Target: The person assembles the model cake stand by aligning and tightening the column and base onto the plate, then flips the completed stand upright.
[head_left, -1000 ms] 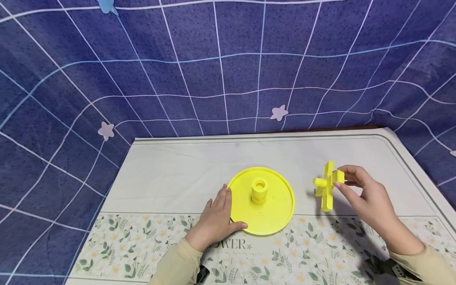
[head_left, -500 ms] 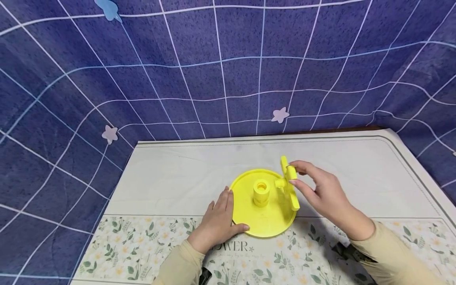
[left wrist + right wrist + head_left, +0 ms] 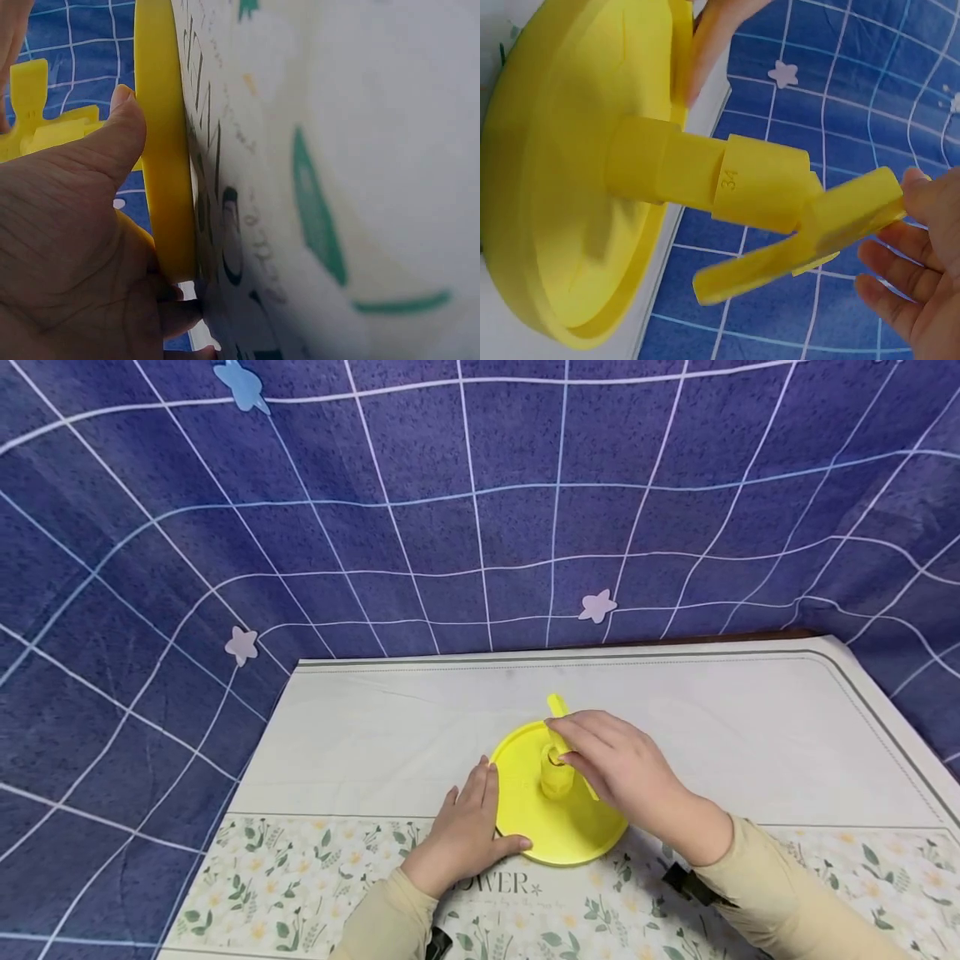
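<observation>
A round yellow disc (image 3: 525,827) with a raised rim lies on the tabletop. From its middle rises a stepped yellow post (image 3: 727,176), marked 34 on its upper collar. My left hand (image 3: 461,835) lies along the disc's left side, fingers straight, thumb touching the front rim; the left wrist view shows that thumb against the disc's edge (image 3: 166,165). My right hand (image 3: 626,768) pinches one arm of a yellow cross-shaped piece (image 3: 847,214) by its end. That piece sits tilted at the post's top opening, its peg mostly hidden; the hand covers much of it in the head view.
A white table cover (image 3: 375,735) with a floral front band (image 3: 315,877) lies under everything. Behind it and to the sides hangs a dark blue gridded cloth (image 3: 420,535) with star shapes. Dark straps (image 3: 693,885) show at the wrists.
My right hand has brought the cross-shaped piece leftward from the table's right side, over the disc, to the top of the post. The left hand has stayed at the disc's left rim.
</observation>
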The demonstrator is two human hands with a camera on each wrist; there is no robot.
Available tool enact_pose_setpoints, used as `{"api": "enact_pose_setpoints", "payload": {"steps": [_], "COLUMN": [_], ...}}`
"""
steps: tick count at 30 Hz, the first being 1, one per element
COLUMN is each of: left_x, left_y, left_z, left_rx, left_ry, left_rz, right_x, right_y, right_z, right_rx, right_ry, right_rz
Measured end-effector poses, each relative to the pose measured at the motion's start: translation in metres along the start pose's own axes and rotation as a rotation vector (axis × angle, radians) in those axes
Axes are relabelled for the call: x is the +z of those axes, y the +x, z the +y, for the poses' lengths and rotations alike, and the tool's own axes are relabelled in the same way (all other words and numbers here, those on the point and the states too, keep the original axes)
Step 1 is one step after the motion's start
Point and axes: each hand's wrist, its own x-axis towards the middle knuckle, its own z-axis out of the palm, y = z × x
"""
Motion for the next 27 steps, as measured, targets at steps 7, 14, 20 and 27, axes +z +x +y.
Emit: {"api": "enact_pose_setpoints", "payload": {"steps": [7,14,20,27], "left_x": [0.000,0.000,0.000,0.001], "left_y": [0.001,0.002,0.000,0.000], "left_z": [0.000,0.000,0.000,0.000], "left_rx": [0.002,0.006,0.003,0.004], "left_ry": [0.010,0.022,0.028,0.036], "left_rz": [0.006,-0.003,0.003,0.003], "right_x": [0.012,0.020,0.023,0.025], "right_y": [0.003,0.000,-0.002,-0.004], "right_z": [-0.011,-0.016,-0.023,-0.022], "right_rx": [-0.105,-0.146,-0.171,-0.141], "right_ry": [-0.147,-0.197,-0.250,-0.152], "right_rz": [-0.071,-0.098,-0.257,-0.205]}}
